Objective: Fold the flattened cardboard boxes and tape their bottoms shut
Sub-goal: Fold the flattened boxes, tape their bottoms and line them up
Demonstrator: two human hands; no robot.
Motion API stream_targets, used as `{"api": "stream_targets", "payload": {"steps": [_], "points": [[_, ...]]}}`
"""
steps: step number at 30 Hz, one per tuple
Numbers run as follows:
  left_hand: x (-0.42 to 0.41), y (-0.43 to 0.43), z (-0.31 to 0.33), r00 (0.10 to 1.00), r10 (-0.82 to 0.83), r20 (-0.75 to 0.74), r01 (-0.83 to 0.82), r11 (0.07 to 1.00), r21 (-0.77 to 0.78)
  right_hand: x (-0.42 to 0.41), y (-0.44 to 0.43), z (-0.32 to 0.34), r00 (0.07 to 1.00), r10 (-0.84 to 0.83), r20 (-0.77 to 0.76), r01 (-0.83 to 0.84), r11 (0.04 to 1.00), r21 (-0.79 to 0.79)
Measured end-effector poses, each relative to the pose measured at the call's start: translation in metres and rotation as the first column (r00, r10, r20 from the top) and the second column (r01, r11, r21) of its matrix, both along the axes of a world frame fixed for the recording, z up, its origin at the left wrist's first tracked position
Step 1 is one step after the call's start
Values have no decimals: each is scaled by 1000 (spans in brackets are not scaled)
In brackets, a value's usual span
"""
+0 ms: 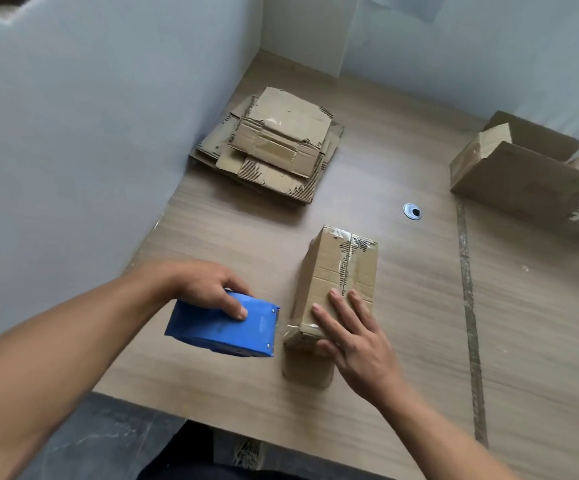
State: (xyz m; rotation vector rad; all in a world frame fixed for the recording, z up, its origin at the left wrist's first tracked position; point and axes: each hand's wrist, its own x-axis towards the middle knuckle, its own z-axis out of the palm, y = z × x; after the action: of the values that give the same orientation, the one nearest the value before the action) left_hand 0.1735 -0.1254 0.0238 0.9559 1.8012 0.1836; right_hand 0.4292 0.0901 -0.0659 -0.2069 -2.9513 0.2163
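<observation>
Head view: left hand (208, 292) grips the tape dispenser (222, 329) just beside the box (343, 271) on the table (419, 323); the flat right hand (350, 329) should pin its flaps firmly while tape pulls taut.

On my feed I log two limbs, both uncovered; the left forearm (83, 334) is bare from the frame edge to the wrist; the right forearm (430, 431) is bare over the same span. The left hand (208, 289) is bare, with short-trimmed nails visible; the right hand (354, 337) is bare likewise. At the lower edge I read a dark garment (184, 455), plain; its type I cannot tell.
</observation>
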Motion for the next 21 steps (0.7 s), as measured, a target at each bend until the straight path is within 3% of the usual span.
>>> {"api": "stream_targets", "payload": {"steps": [14, 17, 21], "points": [[16, 33, -16, 998, -22, 51, 23, 1000, -19, 0, -2, 6, 996, -27, 88, 33, 997, -65], [23, 39, -7, 997, -63, -45, 63, 998, -4, -1, -5, 6, 994, -37, 104, 47, 994, -97], [42, 61, 19, 927, -207, -312, 197, 978, -63, -1, -5, 7, 995, -18, 98, 29, 993, -117]]}}
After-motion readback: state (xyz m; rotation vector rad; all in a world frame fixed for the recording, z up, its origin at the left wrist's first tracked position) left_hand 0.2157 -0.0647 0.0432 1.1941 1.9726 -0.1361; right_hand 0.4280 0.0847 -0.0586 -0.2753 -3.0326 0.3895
